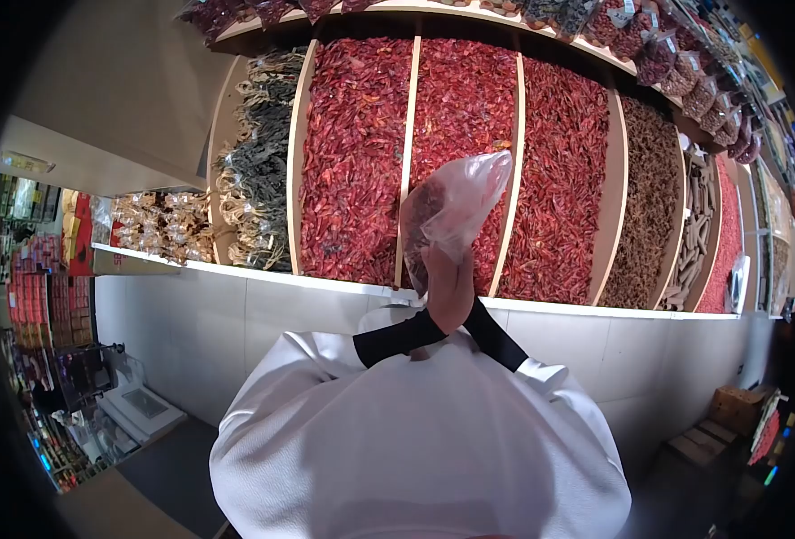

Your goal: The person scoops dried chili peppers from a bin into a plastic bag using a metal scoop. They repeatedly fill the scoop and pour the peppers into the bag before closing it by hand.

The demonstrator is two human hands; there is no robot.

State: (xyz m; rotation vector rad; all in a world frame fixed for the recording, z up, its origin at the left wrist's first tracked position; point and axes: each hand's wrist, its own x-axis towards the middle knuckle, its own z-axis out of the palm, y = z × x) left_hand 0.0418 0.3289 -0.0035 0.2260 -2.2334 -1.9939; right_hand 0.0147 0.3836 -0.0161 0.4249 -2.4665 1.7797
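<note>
A clear plastic bag with dark reddish contents, seen through its left side, stands above my hands, over the bins of dried red chillies. My left hand and my right hand are close together at the bag's lower end, near the bins' white front edge. Both are wrapped round the bag's gathered lower part, and their fingers partly overlap. Black sleeves cover both forearms.
Wooden dividers separate the bins. Dark dried strips fill the left bin; brown dried goods lie to the right. Packed bags line the upper shelf. A white scale stands lower left, cardboard boxes lower right.
</note>
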